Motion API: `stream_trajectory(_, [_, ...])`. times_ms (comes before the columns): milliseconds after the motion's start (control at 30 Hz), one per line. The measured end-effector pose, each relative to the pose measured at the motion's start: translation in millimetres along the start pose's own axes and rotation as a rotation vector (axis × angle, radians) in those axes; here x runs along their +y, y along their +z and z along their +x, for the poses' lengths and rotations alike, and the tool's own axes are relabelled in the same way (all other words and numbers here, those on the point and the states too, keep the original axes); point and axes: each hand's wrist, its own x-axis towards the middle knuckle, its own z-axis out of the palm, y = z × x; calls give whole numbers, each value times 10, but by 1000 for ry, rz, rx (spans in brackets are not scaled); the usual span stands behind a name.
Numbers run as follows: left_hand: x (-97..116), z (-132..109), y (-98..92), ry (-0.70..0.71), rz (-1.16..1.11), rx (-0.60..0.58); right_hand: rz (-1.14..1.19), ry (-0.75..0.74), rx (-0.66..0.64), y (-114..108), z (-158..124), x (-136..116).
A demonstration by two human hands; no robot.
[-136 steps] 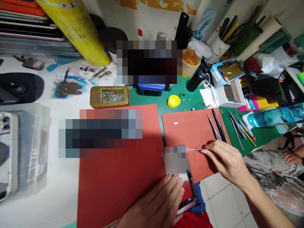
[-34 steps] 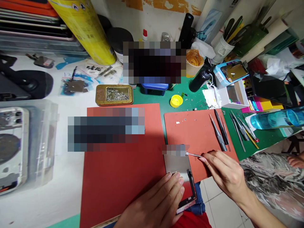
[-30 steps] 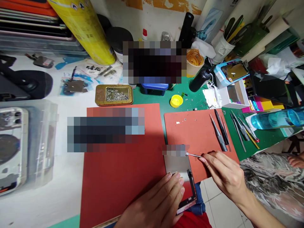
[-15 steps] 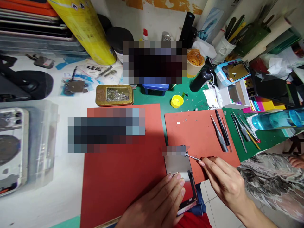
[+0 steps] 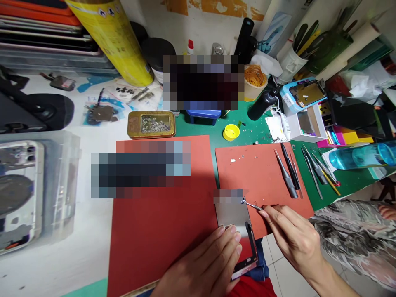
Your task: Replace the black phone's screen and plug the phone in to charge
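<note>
A phone screen [image 5: 227, 212], grey-backed with a black border, lies at the front edge of the right red mat [image 5: 247, 177]; pixelation hides its far end. My left hand [image 5: 207, 262] lies across its near half, long fingers pressed together on top and the thumb at the lower edge. Under these fingertips shows the edge of something thin that I cannot make out. Between thumb and fingers my right hand [image 5: 293, 235] pinches a thin metal pick [image 5: 253, 206]. The pick's tip meets the screen's upper right corner, where there is a small shiny part.
Several tools [image 5: 286, 175] lie on the right mat, with tweezers [image 5: 312, 171] beside it. A yellow cap [image 5: 231, 132], a windowed tin [image 5: 151, 124] and a black bottle [image 5: 262, 103] stand behind the mats. At left is a clear tray [image 5: 72, 185] with a phone housing [image 5: 37, 194]. Another person's patterned clothing [image 5: 346, 235] shows at right.
The view has shifted slightly, so things at the left appear a little farther right. Both hands, the screen and the pick keep nearly the same position.
</note>
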Motion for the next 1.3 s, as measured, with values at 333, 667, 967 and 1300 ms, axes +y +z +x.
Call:
stream_trajectory(333, [9,35,-4,-16,14,23,-5,56,59,1,-44,-94])
stream_trajectory(667, [-6,39,12,-3,12,33,-7,81,76,41,-81,-188])
stream_trajectory(967, [1,50,-3,-29,-7,45,7,104,108,70,-67,-244])
stream_trajectory(1300, [8,46,-14,-24,3,42,-1,119,141,99,-65,-275])
